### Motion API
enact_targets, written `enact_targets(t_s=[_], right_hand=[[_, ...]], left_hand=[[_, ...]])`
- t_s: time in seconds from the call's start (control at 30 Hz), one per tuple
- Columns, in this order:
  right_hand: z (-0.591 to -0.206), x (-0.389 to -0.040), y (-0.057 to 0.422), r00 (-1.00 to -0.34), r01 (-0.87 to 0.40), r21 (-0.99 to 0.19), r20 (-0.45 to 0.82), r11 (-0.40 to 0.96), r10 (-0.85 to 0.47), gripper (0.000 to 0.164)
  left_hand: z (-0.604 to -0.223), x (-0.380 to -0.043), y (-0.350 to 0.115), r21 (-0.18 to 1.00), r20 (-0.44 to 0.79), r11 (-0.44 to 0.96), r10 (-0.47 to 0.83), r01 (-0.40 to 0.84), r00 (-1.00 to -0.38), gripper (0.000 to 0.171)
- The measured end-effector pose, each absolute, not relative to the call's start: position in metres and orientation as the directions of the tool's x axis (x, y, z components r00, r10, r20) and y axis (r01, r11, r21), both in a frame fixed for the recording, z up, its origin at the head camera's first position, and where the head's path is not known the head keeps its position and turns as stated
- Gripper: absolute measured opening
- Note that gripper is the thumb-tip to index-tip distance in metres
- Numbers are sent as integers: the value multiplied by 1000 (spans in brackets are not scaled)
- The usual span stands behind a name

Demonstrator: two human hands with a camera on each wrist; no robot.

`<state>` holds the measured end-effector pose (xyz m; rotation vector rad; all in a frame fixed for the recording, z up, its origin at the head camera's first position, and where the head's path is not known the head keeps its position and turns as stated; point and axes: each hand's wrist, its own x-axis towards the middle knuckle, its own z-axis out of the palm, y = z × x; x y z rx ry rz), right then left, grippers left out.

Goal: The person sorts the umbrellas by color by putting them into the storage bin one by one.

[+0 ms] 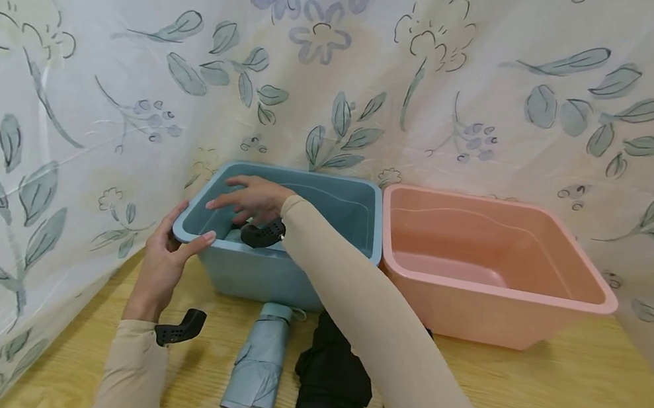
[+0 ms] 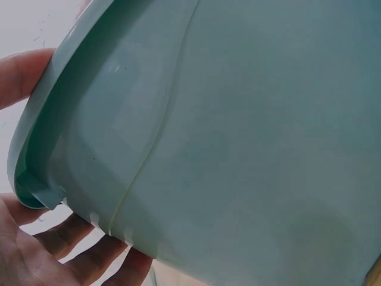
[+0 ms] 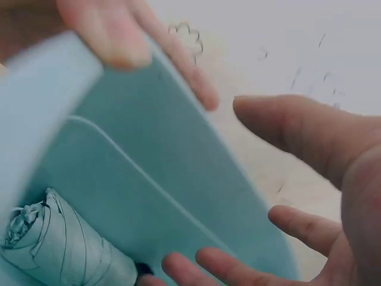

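Observation:
My left hand [image 1: 162, 263] grips the left front corner of a blue plastic bin [image 1: 290, 270], thumb over the rim and fingers against the outer wall. In the left wrist view, several fingers [image 2: 98, 253] lie along the bin's outside. My right hand [image 1: 252, 197] is over the inside of the same bin with its fingers spread, holding nothing. Inside the bin, in the right wrist view, lies a folded pale blue umbrella [image 3: 68, 247], below the right hand; a small dark part shows at its end.
A pink bin [image 1: 501, 315] stands to the right, against the blue one. In front, on the wooden table [image 1: 582, 397], lie a folded light blue umbrella [image 1: 259, 363] and a folded black umbrella [image 1: 332, 377]. My right forearm partly hides another dark thing. A flowered sheet [image 1: 341, 72] hangs behind.

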<state>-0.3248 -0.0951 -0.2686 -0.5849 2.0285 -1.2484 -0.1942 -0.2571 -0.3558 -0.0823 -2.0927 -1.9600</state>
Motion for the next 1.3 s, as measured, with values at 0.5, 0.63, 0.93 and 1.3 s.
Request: enact_targets(t_s=[0.5, 0.63, 0.93, 1.3], right_hand=[[-236, -265, -19, -637, -243, -943, -22, 228, -770, 72], [-236, -245, 8, -640, -289, -938, 41, 190, -768, 72], [-241, -199, 68, -662, -349, -923, 119, 164, -740, 71], [-274, -151, 144, -772, -266, -940, 75, 213, -631, 69]], left_hand=[[-356, -191, -260, 975, 200, 129, -180, 179, -963, 85], [-356, -190, -260, 976, 199, 125, -179, 179, -963, 85], [-358, -189, -258, 977, 199, 110, -183, 181, -963, 85], [-358, -189, -256, 973, 223, 99, -171, 208, -960, 84]])
